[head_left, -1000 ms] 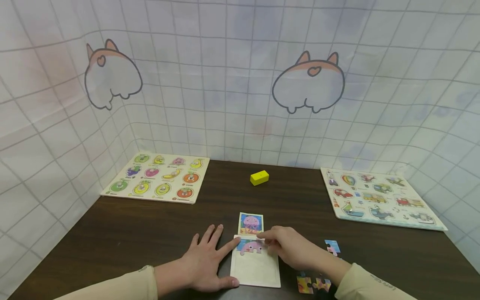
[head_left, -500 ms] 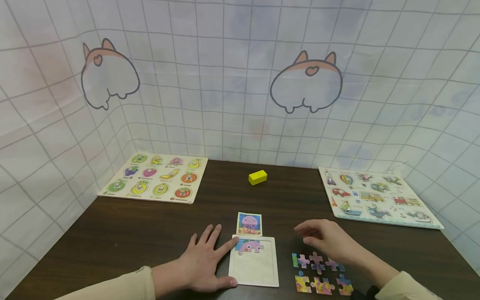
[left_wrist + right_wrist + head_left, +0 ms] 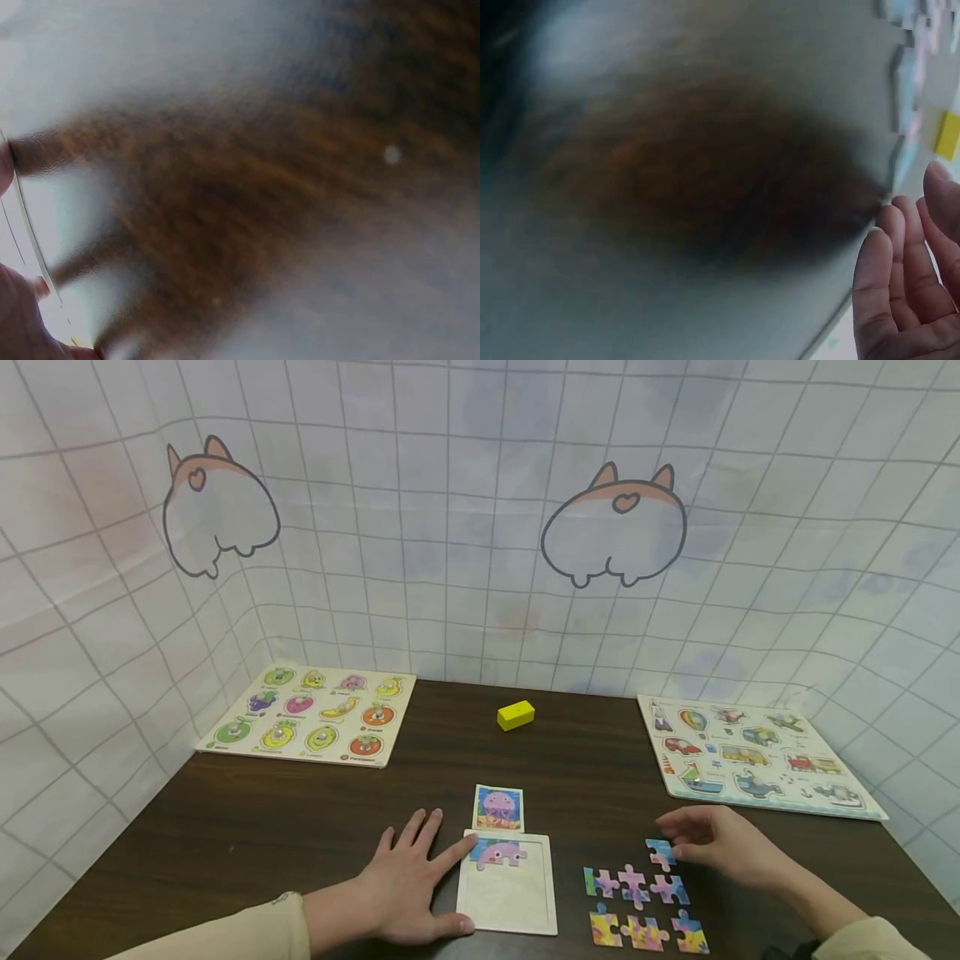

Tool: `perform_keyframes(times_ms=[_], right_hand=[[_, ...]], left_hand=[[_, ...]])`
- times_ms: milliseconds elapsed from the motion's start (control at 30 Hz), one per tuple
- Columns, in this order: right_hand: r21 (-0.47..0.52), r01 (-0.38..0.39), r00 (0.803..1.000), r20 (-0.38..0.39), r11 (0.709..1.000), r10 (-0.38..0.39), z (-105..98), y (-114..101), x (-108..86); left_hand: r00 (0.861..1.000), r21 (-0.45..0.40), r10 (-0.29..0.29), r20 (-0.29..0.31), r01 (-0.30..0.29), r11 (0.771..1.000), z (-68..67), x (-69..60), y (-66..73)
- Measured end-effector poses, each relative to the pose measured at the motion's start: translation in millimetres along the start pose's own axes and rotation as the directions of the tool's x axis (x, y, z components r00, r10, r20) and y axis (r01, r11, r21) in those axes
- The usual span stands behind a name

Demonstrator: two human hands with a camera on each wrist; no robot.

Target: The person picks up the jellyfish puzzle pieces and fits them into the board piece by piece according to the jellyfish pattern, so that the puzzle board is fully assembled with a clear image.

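My left hand lies spread on the table, its index fingertip and thumb on the left rim of a white puzzle tray. Joined pink-and-blue puzzle pieces lie in the tray's upper left. A picture card of a pink jellyfish touches the tray's top edge. To the right, my right hand has its thumb tip at the edge of a blue-and-pink puzzle piece. Its fingers, loosely bent in the right wrist view, do not close on the piece. Below that piece, several loose puzzle pieces lie in two rows.
A yellow block stands at the back middle of the dark table. A fruit puzzle board lies at back left, a vehicle puzzle board at back right. A patterned cloth wall closes off the back and sides.
My right hand has left the tray's top edge and moved right to the blue-and-pink loose piece. The joined pieces stay in the tray. My left hand has kept its place.
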State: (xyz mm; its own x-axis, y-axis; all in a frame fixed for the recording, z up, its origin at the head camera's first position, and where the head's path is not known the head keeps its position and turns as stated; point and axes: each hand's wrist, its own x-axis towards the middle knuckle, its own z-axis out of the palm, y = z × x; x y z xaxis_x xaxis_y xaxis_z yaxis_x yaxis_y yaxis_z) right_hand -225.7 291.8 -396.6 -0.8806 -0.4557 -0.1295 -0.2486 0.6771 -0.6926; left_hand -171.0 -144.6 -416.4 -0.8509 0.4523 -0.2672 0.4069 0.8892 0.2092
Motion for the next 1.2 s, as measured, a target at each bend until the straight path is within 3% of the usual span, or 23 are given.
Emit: perform_keyframes(times_ms=[267, 567, 900, 1000, 1100, 1200], right_hand=[[0.010, -0.025, 0.999, 0.029, 1.000, 0.025, 5, 5, 5.8], [-0.143, -0.049, 0.999, -0.015, 0.988, 0.047, 11, -4, 11.4], [-0.188, -0.136, 0.981, -0.162, 0.973, 0.106, 18, -13, 15.8], [-0.120, -0.132, 0.980, -0.167, 0.984, 0.111, 20, -15, 16.6], [0.057, -0.095, 0.987, -0.125, 0.994, 0.102, 21, -20, 16.9], [0.239, -0.080, 0.992, -0.072, 0.968, 0.100, 23, -31, 19.0]], left_hand=[[1.000, -0.010, 0.009, -0.018, -0.009, 1.000, -0.1, -1.9, -1.1], [1.000, -0.016, 0.017, -0.026, -0.018, 1.000, 0.5, -2.0, -2.1], [1.000, -0.018, 0.018, -0.016, -0.018, 1.000, 2.1, -0.6, -3.5], [1.000, -0.021, 0.019, -0.021, -0.020, 1.000, 1.6, -1.7, -2.6], [1.000, -0.016, 0.020, -0.019, -0.020, 1.000, 1.0, -2.0, -1.9], [1.000, -0.012, 0.018, -0.020, -0.018, 1.000, 0.0, -2.5, -1.1]])
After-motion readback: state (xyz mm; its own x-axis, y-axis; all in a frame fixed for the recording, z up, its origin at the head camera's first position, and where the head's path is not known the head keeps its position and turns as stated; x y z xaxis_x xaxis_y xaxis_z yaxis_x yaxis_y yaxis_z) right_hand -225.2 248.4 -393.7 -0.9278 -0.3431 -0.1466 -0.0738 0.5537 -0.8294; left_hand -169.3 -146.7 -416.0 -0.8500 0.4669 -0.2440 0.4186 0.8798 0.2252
